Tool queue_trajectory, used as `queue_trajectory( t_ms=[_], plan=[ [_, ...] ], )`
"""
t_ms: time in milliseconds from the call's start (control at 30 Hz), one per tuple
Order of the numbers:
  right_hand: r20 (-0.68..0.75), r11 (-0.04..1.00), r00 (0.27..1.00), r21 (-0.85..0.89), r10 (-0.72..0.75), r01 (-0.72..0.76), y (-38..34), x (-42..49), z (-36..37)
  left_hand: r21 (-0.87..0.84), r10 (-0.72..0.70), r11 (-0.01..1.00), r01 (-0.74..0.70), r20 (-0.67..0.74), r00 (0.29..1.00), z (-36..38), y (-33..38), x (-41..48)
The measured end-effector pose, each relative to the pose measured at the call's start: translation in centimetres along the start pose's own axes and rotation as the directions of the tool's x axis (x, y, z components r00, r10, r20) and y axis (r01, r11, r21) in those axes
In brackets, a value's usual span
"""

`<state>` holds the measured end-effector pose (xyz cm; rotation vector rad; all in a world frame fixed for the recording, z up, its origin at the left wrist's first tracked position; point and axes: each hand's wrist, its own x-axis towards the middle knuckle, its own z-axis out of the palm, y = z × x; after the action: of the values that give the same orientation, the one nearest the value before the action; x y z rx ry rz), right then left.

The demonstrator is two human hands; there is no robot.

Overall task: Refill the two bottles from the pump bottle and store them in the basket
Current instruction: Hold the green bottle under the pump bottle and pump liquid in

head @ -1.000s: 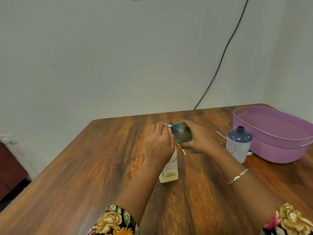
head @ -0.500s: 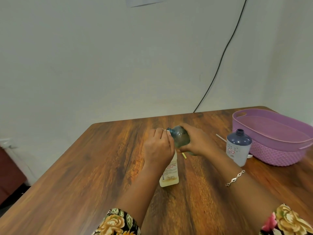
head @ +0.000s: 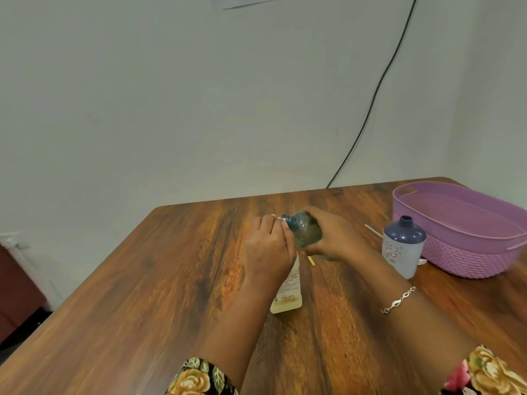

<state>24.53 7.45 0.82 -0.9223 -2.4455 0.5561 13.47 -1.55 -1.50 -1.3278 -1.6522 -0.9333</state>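
Head view. The left hand (head: 268,250) sits with its fingers curled together over the top of the cream bottle (head: 287,295), hiding the bottle's upper end. The bottle stands on the table (head: 171,280) directly below those fingers. A small white part shows at the left fingertips, touching the mouth of the teal bottle (head: 306,230); what that part is cannot be told.

The right hand (head: 335,238) is clamped round the body of the teal bottle. The bottle is tipped on its side above the table, and its open neck points at the left fingertips.

The cream bottle's label carries reddish print, too blurred to read. Beyond the back of the right hand stands the blue bottle (head: 403,252), upright and uncapped. It bears a small red-framed label whose writing is illegible.

Just beside the blue bottle, farther from the right fingers, is the purple basket (head: 467,260). A thin white rod (head: 373,230) lies between the right hand and the blue bottle. A short yellow stick (head: 311,261) lies just under the right fingers.

A bracelet (head: 399,300) circles the right wrist. A black cable (head: 370,109) runs down the wall.
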Motion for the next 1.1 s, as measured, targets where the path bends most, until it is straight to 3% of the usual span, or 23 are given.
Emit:
queue_trajectory(
  t_ms=[733, 1100],
  plan=[
    [0.007, 0.998, 1.0, 0.055, 0.025, -0.025, -0.7, -0.2, -0.3, -0.005, -0.032, 0.999, 0.032, 0.065, 0.997, -0.6, 0.2, 0.0],
    [0.033, 0.998, 0.998, 0.039, 0.045, -0.046, -0.4, -0.3, -0.1, 0.031, -0.009, 0.999, 0.008, 0.012, 1.0, 0.0, 0.0, 0.2]
  ],
)
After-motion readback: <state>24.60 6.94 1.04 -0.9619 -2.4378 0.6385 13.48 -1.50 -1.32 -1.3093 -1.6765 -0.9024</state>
